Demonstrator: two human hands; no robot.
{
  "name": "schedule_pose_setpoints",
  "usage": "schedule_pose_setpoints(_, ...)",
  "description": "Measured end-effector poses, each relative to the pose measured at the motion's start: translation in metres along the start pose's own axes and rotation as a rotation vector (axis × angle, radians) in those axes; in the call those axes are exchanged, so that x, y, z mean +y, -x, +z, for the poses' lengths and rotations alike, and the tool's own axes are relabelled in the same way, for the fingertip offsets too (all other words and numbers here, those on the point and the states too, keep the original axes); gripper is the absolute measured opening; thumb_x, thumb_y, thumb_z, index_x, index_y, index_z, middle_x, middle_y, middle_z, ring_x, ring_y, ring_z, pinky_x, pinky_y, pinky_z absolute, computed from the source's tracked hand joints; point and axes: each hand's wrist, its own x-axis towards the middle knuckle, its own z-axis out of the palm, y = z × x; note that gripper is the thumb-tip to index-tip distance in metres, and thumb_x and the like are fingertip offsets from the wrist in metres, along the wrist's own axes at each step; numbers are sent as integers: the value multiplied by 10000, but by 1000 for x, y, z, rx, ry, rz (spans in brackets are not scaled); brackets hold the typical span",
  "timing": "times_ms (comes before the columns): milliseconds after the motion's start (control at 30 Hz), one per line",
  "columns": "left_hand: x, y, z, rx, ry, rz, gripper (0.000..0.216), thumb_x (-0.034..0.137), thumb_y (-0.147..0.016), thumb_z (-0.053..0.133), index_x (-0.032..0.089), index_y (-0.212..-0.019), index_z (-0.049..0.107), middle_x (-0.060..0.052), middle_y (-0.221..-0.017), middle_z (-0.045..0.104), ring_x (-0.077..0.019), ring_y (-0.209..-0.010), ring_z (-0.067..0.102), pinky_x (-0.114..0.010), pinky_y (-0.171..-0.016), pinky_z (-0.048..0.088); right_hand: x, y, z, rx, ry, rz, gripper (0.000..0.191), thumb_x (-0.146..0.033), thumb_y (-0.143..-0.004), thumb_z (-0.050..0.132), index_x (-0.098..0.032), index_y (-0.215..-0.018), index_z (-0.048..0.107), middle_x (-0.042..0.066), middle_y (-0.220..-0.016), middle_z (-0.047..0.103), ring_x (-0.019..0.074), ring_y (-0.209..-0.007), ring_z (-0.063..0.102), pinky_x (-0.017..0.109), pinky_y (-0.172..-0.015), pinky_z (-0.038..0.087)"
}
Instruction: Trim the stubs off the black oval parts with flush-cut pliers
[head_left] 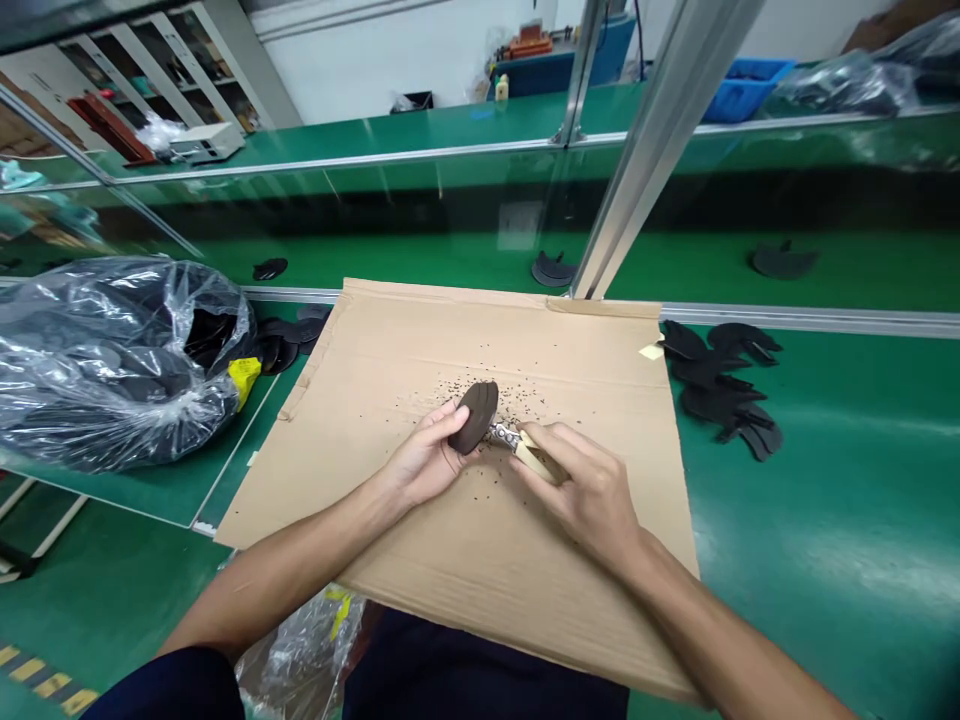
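Observation:
My left hand (426, 458) grips a dark brown oval piece (475, 415), held on edge over a flat sheet of cardboard (420, 350). My right hand (589, 490) is closed round a small knife with a pale handle (534, 455); its metal blade meets the lower edge of the piece. Tiny dark shavings (517, 400) lie scattered on the cardboard just beyond the hands.
A clear plastic bag (105, 360) full of dark pieces sits at the left, with loose pieces beside it (289, 335). A pile of dark cut pieces (724, 385) lies to the right of the cardboard. A slanted metal post (637, 170) rises behind, on the green bench (825, 480).

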Motion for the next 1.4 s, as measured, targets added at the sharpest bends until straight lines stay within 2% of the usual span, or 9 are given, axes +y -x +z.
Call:
schedule_pose_setpoints(200, 3, -2, -1, 11, -5, 36, 138, 149, -803, 781, 131, -890, 676, -5, -750, 698, -62, -523, 590, -149, -486, 506, 6, -4, 0, 62, 207, -51, 231, -304, -961, 629, -187, -1149, 694, 67, -925, 743, 214, -806, 677, 320, -688, 505)
schedule_pose_setpoints(433, -2, -2, -1, 16, -203, 123, 426, 222, -720, 874, 148, -1091, 678, -67, -994, 766, -165, -823, 724, -256, -738, 588, 3, -2, 0, 48, 372, -92, 231, -277, -942, 640, -184, -1147, 693, 79, -956, 757, 227, -829, 665, 343, -705, 483)
schedule_pose_setpoints(633, 5, -5, -2, 112, -218, 339, 411, 247, -689, 890, 159, -1018, 660, -17, -920, 733, -135, -838, 686, -234, -819, 536, 3, -6, -5, 85, -135, 140, 291, -320, -907, 674, -209, -1175, 688, 86, -1036, 714, 215, -823, 674, 367, -718, 570)
schedule_pose_setpoints(767, 0, -4, 1, 66, -271, 347, 436, 275, -644, 918, 159, -989, 677, -21, -943, 727, -158, -905, 666, -256, -863, 507, 4, -9, -9, -59, -478, 200, 313, -375, -889, 712, -217, -1159, 717, 148, -1281, 653, 259, -1087, 678, 360, -785, 585)
schedule_pose_setpoints(833, -5, -2, 0, 11, -355, 351, 401, 305, -635, 933, 158, -913, 684, -12, -886, 713, -155, -868, 645, -257, -845, 492, 1, -9, -10, -135, -524, 187, 315, -368, -879, 722, -218, -1155, 723, 136, -1237, 666, 254, -1077, 674, 344, -770, 581)
schedule_pose_setpoints(900, -7, -1, -2, -46, -457, 384, 367, 340, -644, 937, 155, -835, 685, 0, -815, 683, -144, -805, 614, -245, -799, 472, -4, -8, -10, -173, -487, 173, 289, -323, -861, 731, -218, -1130, 723, 88, -1056, 693, 216, -905, 679, 315, -693, 567)
schedule_pose_setpoints(1100, -5, -7, -7, -137, -426, 335, 533, 661, -791, 742, 128, -788, 739, -83, -851, 709, -195, -820, 641, -294, -797, 497, -10, -4, -11, -80, -284, 57, 307, -252, -854, 717, -226, -1159, 705, 59, -945, 694, 202, -794, 691, 321, -688, 607)
schedule_pose_setpoints(1233, 2, -14, -5, -109, -438, 324, 519, 659, -763, 768, 152, -871, 770, -73, -869, 730, -184, -800, 650, -274, -751, 503, -2, -3, -10, 25, -82, -106, 339, -302, -871, 702, -247, -1206, 699, 110, -1093, 733, 283, -956, 744, 406, -779, 645)
schedule_pose_setpoints(1400, 31, -18, -9, -262, -766, 250, 524, 668, -771, 747, 162, -883, 823, -70, -798, 745, -163, -693, 626, -263, -672, 484, 6, -9, -8, 74, 15, -337, 317, -240, -910, 649, -235, -1227, 661, 136, -1161, 741, 285, -975, 751, 415, -773, 634)
